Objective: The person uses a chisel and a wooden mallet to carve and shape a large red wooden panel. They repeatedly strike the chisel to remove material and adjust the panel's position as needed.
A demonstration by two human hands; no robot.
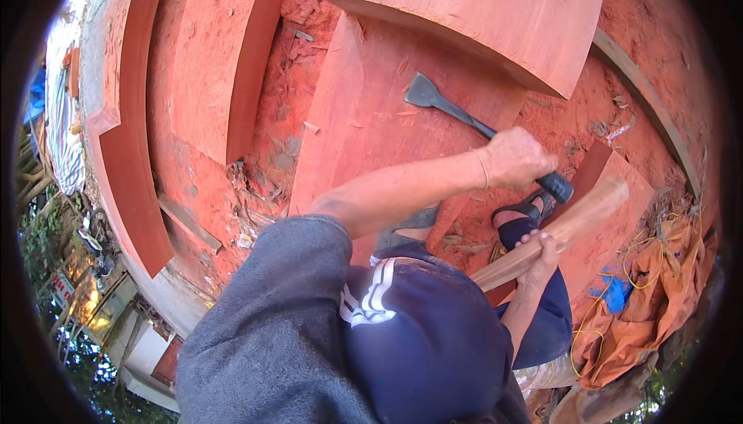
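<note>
My left hand (520, 159) is closed around a dark metal chisel (457, 111), near the black end of its handle. The chisel points away to the left, its flared flat blade over a reddish wooden slab (364, 114); whether the blade touches the wood I cannot tell. Lower and to the right, my right hand (536, 260) grips a thick pale wooden club (576, 221). Its far end is slightly blurred and lies close to the chisel's butt. A large squared block of the same reddish wood (480, 14) sits on the slab's far part.
Long curved timbers (131, 169) and a broad plank (220, 60) lie to the left on sawdust-covered ground. At right are another wood piece (619, 184), a narrow strip (650, 99) and a crumpled orange tarp (642, 308) with yellow cord. My sandalled foot (526, 211) stands close by.
</note>
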